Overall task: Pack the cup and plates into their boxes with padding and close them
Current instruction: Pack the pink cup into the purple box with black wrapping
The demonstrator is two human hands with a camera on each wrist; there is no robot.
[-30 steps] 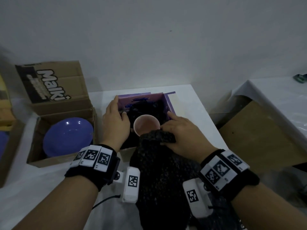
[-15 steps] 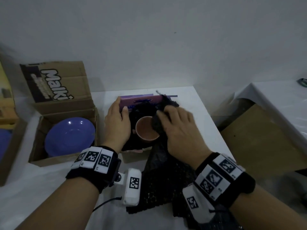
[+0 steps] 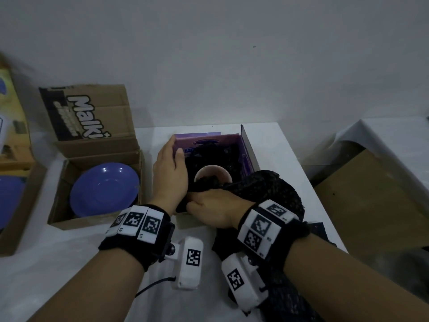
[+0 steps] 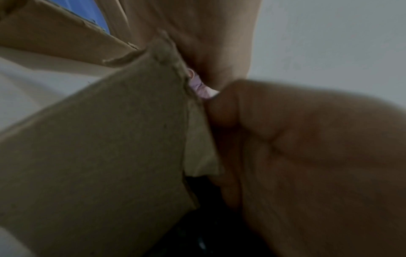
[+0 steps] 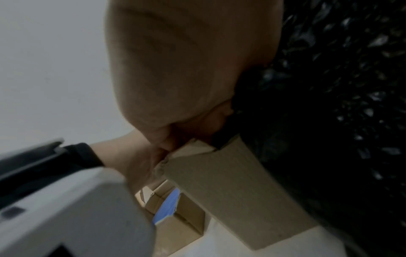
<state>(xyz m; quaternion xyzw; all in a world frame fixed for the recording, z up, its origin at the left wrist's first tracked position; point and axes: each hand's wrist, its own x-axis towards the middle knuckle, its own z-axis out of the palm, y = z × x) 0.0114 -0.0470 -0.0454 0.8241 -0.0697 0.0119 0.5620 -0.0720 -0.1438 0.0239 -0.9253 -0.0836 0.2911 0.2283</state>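
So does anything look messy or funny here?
A bit. The black padding is only partly in the purple box: most of it hangs out over the near edge onto the table, where the right hand grips it. A bit drapes over the pink cup.

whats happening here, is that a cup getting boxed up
Yes. A person is packing a pink cup into a purple box lined with black padding. The left hand steadies the box's left wall, while the right hand grips the padding at the box's near edge, a fold reaching over the cup's rim. The box is still open. Beside it, a blue plate lies in an open cardboard box, unpadded.
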